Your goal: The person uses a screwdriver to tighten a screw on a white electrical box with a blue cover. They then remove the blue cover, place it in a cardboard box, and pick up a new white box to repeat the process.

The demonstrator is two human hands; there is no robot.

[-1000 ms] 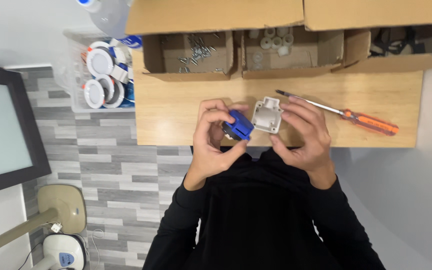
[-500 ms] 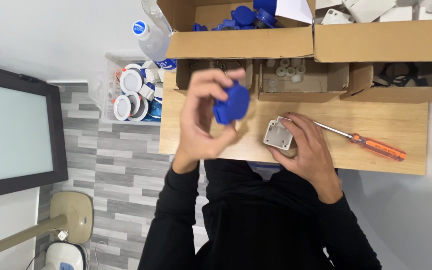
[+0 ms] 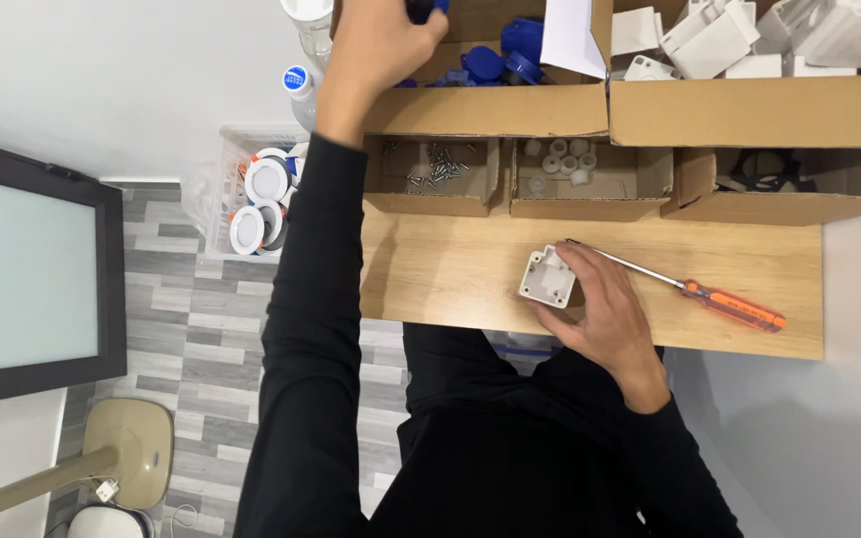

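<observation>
White junction box [image 3: 548, 277] sits on the wooden surface [image 3: 450, 279] under your right hand [image 3: 605, 309], near the near edge and just left of the screwdriver's metal shaft. Your fingers [image 3: 572, 261] curl over its right side and clamp it against the surface, thumb at its near corner, while its open face with four corner posts points up.

Your left hand [image 3: 381, 40] reaches far out to the big cardboard box [image 3: 490, 110] at the far left. Its fingers are closed around a blue part [image 3: 429, 8], only a sliver of which shows at the top edge of the view. More blue caps [image 3: 505, 55] lie inside that box, beside a sheet of white paper [image 3: 570, 35].

Just right of your right hand lies the screwdriver [image 3: 710, 297] with an orange handle, its tip pointing toward the white box. Beyond the white box stand three small open cartons: the left one [image 3: 430, 199] holds loose screws, the middle one [image 3: 590, 204] holds small white plugs, and the right one [image 3: 779, 204] holds dark rings. Behind them, at the far right, a second big carton [image 3: 749, 115] is stacked with white housings [image 3: 719, 30].

Left of the surface, a clear bin [image 3: 221, 214] holds round white fittings, with plastic bottles [image 3: 301, 90] just beyond it. A dark-framed panel [image 3: 22, 269] leans at the far left over the grey plank floor [image 3: 171, 339].
</observation>
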